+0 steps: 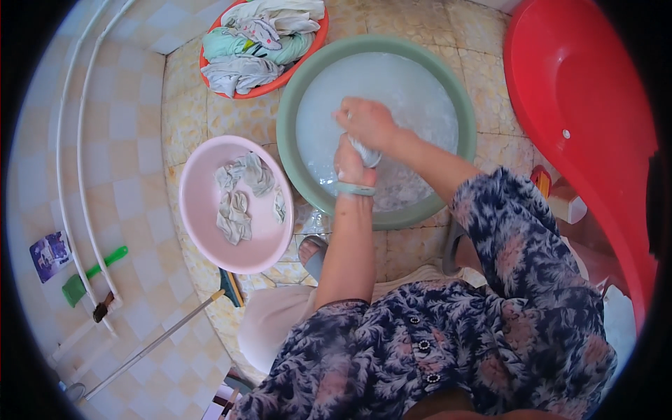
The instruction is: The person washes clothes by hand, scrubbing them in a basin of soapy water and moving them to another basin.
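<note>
A round green basin (288,157) of cloudy, soapy water stands on the floor in front of me. Over the water my two hands are close together, with a small pale cloth (365,152) between them. My left hand (350,162), with a light green bangle at the wrist, is closed around the cloth. Just above it my right hand (369,124) is closed on the same cloth, its fingers slightly blurred. Most of the cloth is hidden by the hands, so I cannot make out its exact kind.
To the left sits a pink basin (203,231) with several small damp cloths. An orange-red basin (323,28) heaped with laundry stands behind it. On the right is a large red tub (560,91). A long-handled squeegee (157,343) and white wall pipes (66,154) are at left.
</note>
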Tool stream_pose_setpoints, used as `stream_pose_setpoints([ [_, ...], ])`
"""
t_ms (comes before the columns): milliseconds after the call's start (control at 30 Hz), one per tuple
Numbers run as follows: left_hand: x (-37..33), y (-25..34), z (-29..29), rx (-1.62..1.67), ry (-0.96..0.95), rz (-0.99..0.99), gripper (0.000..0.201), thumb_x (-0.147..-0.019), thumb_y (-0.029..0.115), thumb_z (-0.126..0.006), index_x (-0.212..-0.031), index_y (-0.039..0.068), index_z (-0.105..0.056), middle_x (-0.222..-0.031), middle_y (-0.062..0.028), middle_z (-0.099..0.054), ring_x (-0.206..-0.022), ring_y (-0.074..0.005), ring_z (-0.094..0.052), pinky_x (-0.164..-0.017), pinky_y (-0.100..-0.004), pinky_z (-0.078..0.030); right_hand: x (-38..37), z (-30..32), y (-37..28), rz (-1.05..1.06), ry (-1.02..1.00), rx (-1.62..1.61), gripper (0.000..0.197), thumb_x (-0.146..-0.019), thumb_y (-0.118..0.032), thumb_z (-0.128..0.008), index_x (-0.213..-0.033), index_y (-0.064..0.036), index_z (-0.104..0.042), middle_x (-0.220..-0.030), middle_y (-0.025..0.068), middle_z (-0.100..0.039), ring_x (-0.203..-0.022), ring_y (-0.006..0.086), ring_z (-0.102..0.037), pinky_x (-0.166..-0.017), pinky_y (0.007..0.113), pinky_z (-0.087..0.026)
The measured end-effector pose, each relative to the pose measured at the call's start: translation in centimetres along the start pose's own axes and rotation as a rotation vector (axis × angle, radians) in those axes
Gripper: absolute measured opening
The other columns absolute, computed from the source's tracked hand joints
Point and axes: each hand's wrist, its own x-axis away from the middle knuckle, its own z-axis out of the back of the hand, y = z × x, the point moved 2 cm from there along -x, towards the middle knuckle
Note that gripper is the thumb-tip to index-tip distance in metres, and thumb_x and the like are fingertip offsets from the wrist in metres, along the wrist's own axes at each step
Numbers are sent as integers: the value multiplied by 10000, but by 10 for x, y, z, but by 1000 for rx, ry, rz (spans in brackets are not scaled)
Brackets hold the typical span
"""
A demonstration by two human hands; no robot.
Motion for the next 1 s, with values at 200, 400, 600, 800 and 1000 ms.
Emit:
stream_pose_setpoints([
  [200,-12,21,42,-819,-48,-172,262,-887,290,-446,-1026,81,-519,-967,-50,-579,-901,-187,-561,-757,-345,-470,66,-20,-37,639,184,-357,212,-805,-267,-546,-769,-59,-544,-712,156,-582,-666,334,-570,-596,409,-448],
  [400,-8,2,-1,-27,-58,59,223,-888,288,-430,-988,111,-521,-944,-46,-578,-879,-180,-555,-748,-340,-467,5,-8,10,105,200,-194,201,-810,-267,-546,-852,-73,-517,-786,163,-586,-693,343,-569,-614,410,-447],
  [600,-31,7,44,66,-687,124,233,-906,262,-403,-1031,101,-517,-982,-22,-568,-930,-167,-541,-796,-326,-454,53,-12,-37,631,210,-136,101,-747,-212,-544,-784,-117,-538,-720,70,-507,-738,219,-568,-675,371,-493],
  [800,-5,4,-2,44,-30,35,236,-908,267,-438,-1055,98,-512,-995,-25,-559,-918,-157,-539,-788,-310,-455,-12,3,-5,145,163,-121,229,-832,-287,-487,-853,-63,-525,-806,166,-587,-772,352,-574,-699,448,-444],
  [1000,0,23,20,-4,65,-21,326,-897,357,-459,-1089,97,-503,-1019,-43,-566,-944,-172,-552,-801,-330,-466,55,10,-46,1084,346,179,145,-764,-241,-558,-831,-112,-563,-764,74,-563,-751,210,-589,-622,368,-504],
])
